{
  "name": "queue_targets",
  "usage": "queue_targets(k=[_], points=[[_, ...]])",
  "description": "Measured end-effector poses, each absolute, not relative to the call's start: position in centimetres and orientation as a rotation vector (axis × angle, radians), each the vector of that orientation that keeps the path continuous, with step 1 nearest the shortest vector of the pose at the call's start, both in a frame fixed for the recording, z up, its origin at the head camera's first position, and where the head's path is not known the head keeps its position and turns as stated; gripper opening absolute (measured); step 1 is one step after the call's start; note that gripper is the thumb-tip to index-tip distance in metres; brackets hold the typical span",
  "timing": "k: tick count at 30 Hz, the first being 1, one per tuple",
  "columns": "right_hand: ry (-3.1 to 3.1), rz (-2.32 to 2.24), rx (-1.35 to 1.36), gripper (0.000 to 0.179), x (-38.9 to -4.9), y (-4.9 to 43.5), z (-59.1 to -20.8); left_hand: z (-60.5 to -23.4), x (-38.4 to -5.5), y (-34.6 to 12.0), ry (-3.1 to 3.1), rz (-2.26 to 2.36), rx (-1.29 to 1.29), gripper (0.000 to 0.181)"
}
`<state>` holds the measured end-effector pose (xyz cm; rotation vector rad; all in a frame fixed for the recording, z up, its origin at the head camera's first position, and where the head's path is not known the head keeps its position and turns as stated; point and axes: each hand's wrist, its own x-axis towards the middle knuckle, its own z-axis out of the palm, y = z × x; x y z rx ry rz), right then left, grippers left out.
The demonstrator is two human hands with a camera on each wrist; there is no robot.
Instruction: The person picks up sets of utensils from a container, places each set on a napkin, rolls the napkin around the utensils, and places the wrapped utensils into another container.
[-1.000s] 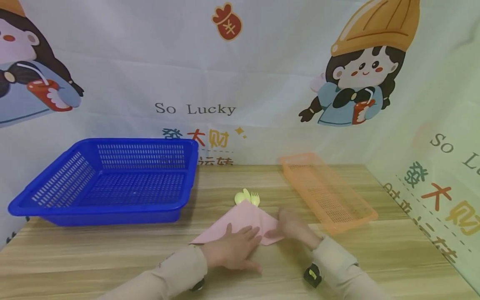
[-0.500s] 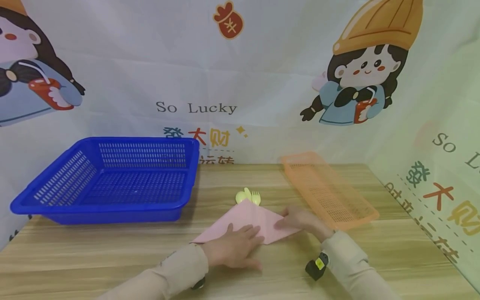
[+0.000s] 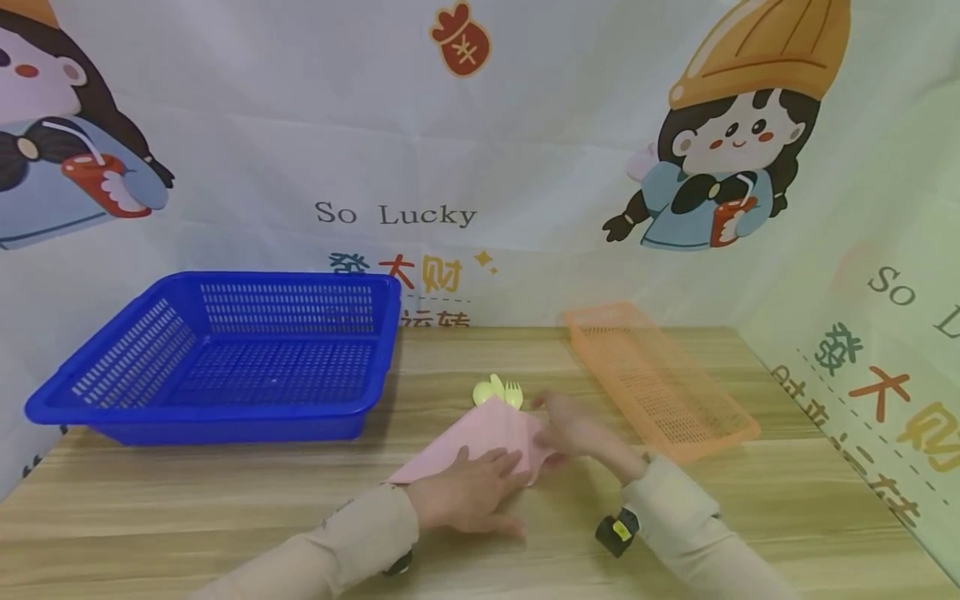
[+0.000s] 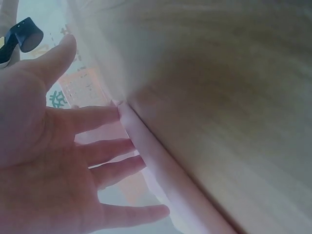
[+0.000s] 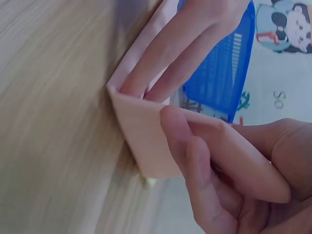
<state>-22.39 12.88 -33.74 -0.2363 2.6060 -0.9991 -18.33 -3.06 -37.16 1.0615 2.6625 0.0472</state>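
Note:
A folded pink napkin lies on the table, wrapped over the lower part of a pale yellow spoon, knife and fork. Their upper ends stick out at the far point of the napkin. Across the front of it rests my left hand, its fingers straight and spread on the fold. My right hand grips the napkin's right corner flap; in the right wrist view this flap stands raised from the table, its end between thumb and curled fingers.
A large blue mesh basket stands at the left. Farther right lies a shallow orange basket, just beyond my right hand. A printed cloth hangs behind the wooden table.
My right hand first slid out to the napkin's right corner, then came back left with it, lifting the flap inward. The left hand has stayed in place on the napkin.

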Motion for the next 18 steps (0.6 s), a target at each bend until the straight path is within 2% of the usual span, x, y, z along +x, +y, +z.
queue_targets(k=[7, 13, 18], points=[[2.661, -0.881, -0.285, 0.028, -22.4, 11.0, -33.2, -37.5, -18.7, -3.2, 2.648, 0.134, 1.042, 0.078], [2.704, -0.791, -0.305, 0.019, -22.2, 9.6, -33.7, -37.8, -19.1, -3.6, 2.673, 0.207, 1.124, 0.057], [2.858, -0.607, -0.465, 0.016, -21.5, 8.8, -34.1, -37.8, -19.2, -4.1, 2.724, 0.184, 1.159, 0.056]])
